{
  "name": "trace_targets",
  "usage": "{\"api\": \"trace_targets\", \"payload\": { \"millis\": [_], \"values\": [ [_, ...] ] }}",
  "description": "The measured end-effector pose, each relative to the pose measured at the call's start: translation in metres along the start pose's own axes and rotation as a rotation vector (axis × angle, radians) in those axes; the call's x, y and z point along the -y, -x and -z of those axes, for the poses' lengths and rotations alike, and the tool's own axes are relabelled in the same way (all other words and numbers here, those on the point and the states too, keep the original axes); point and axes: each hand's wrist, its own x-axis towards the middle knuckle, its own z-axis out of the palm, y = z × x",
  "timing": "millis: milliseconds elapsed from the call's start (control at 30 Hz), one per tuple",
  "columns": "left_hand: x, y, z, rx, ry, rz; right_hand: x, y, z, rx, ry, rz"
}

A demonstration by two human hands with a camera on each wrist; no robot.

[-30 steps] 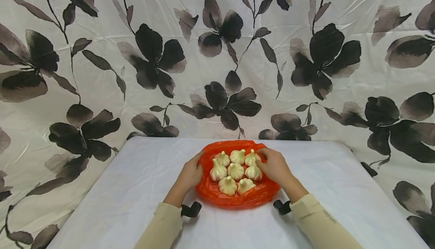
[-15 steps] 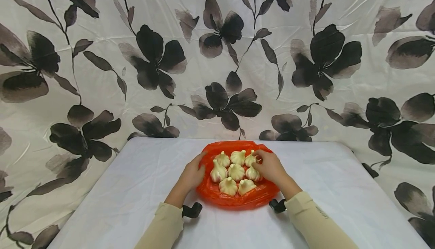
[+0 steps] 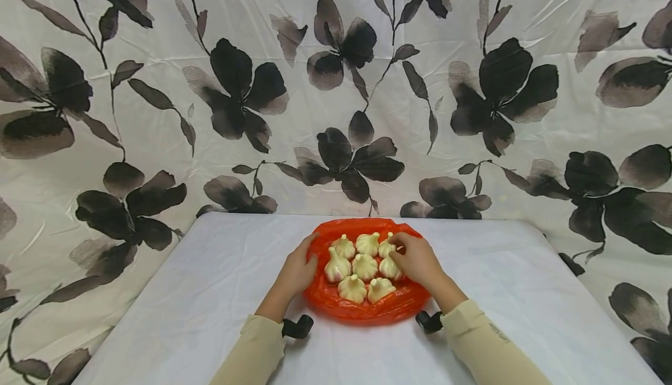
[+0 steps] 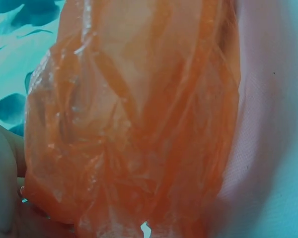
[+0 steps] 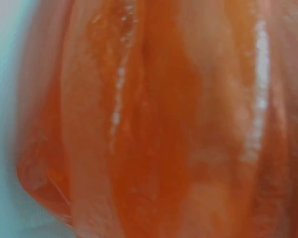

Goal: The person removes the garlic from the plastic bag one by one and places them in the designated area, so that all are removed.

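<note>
Several pale garlic bulbs (image 3: 364, 266) sit close together inside an open red plastic bag (image 3: 362, 314), whose rim is bunched down around them. My left hand (image 3: 297, 265) holds the bag's left rim between thumb and fingers. In the left wrist view, thin crinkled plastic (image 4: 139, 124) fills the middle, and part of the left hand (image 4: 4, 183) shows at the edge. Over the bag's right side, my right hand (image 3: 420, 259) has thumb and fingers on the back right garlic bulb (image 3: 385, 249), partly covering it. Blurred red plastic (image 5: 154, 124) fills the right wrist view, hiding those fingertips.
The bag stands on a table covered with white cloth (image 3: 210, 274), near its far edge. Behind hangs a white curtain (image 3: 294, 116) with dark flowers. A black wrist camera (image 3: 297, 326) sits on the left wrist, another black camera (image 3: 429, 321) on the right.
My right hand has moved a little left, farther over the bag, and its fingers have come onto the back right garlic bulb, which has shifted slightly left. The left hand stays at the rim.
</note>
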Motion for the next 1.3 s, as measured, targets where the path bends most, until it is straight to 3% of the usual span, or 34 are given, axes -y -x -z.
{"api": "trace_targets", "payload": {
  "millis": [233,733,1300],
  "values": [
    [0.001,0.000,-0.001,-0.022,-0.008,-0.022,0.006,0.003,0.010,-0.024,0.007,0.008],
    [0.000,0.000,0.001,-0.004,-0.003,0.010,0.013,0.008,0.038,-0.110,0.001,0.049],
    [0.002,-0.002,0.000,0.007,0.004,0.040,0.002,0.012,0.078,-0.203,-0.011,0.076]
  ]
}}
